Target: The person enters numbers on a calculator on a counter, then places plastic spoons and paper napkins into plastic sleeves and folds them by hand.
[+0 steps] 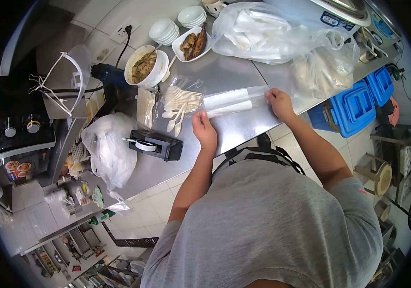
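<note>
A clear plastic sleeve (pixel 258 94) with folded white napkins (pixel 226 99) inside lies across the steel counter (pixel 234 132). My left hand (pixel 204 129) pinches its left end, thumb and fingers pressed together. At the other end, my right hand (pixel 279 102) grips the plastic edge with closed fingers. Left of the sleeve, light-coloured disposable spoons (pixel 180 103) rest on clear wrap, some of them loose near my left hand. Forks (pixel 146 106) lie in a bundle beyond them. A black tape dispenser (pixel 156 145) stands nearer the counter's front edge.
Behind are a bowl of food (pixel 142 66), a dish with fish (pixel 194 44), stacked white bowls (pixel 164 32) and bulky plastic bags (pixel 253 33). Another white bag (pixel 112 148) sits left of the dispenser. Blue lidded bins (pixel 354 109) stand at the right.
</note>
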A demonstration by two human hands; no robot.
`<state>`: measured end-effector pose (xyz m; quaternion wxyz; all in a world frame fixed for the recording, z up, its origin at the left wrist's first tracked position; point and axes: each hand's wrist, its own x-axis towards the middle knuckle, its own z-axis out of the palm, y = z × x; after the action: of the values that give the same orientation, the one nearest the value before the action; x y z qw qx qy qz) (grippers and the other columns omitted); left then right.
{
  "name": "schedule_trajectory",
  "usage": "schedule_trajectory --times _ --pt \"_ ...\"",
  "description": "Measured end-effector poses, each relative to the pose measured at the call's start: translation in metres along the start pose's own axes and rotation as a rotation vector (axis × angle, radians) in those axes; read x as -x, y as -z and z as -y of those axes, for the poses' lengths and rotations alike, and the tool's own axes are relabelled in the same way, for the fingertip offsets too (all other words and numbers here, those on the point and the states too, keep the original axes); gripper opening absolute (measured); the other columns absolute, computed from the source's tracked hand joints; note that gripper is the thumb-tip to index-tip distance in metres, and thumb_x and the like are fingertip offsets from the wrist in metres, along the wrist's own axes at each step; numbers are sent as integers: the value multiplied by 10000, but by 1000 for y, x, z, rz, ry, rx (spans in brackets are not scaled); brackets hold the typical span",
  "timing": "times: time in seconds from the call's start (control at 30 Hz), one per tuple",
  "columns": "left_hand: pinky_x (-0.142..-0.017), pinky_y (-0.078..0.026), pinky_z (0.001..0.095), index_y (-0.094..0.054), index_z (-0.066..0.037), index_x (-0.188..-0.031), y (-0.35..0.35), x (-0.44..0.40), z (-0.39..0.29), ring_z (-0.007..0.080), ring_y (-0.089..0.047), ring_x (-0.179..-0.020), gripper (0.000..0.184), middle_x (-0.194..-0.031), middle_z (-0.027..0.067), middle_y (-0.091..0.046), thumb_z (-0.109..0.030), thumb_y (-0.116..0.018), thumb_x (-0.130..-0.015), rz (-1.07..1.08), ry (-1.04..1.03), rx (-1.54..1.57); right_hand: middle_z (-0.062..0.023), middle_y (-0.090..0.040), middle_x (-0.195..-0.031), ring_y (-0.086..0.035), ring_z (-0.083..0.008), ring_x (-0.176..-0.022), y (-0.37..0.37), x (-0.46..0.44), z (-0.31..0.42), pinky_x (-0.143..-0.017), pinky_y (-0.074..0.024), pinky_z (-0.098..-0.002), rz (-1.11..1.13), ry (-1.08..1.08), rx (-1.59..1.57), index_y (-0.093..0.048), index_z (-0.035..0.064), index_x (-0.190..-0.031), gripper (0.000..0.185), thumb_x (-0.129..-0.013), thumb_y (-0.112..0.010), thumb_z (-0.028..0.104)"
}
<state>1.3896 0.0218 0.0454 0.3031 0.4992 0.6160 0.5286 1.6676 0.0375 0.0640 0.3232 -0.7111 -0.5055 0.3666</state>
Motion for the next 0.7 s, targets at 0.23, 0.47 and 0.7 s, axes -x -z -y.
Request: schedule_trajectory --times 0.23,0.47,0.7 --pt "-755 -452 373 -602 -8 -914 -5 -10 2 311 -599 -734 158 -795 171 -632 -138 -516 -937 -26 -39 -287 -198 -641 -746 -610 -396 -746 -28 3 5 -680 -448 -464 -335 201 407 -600 22 -859 218 -930 -503 203" --pt "-780 -427 414 -612 -38 -932 5 -8 2 346 -606 -733 170 -809 165 -652 -181 -519 -935 79 -172 -594 -161 -637 -736 -606 -364 -750 -32 1 -2 -723 -412 -469 -317 285 622 -563 60 -923 163 -947 -466 189" --pt "-778 -420 439 -615 -47 -937 9 -8 -12 358 -609 -722 173 -753 169 -647 -191 -520 -935 194 -185 -623 -174 -602 -1071 -543 -334 -1037 -18 18 37 -885 -392 -482 -496 576 498 -563 47 -1101 271 -836 -552 106"
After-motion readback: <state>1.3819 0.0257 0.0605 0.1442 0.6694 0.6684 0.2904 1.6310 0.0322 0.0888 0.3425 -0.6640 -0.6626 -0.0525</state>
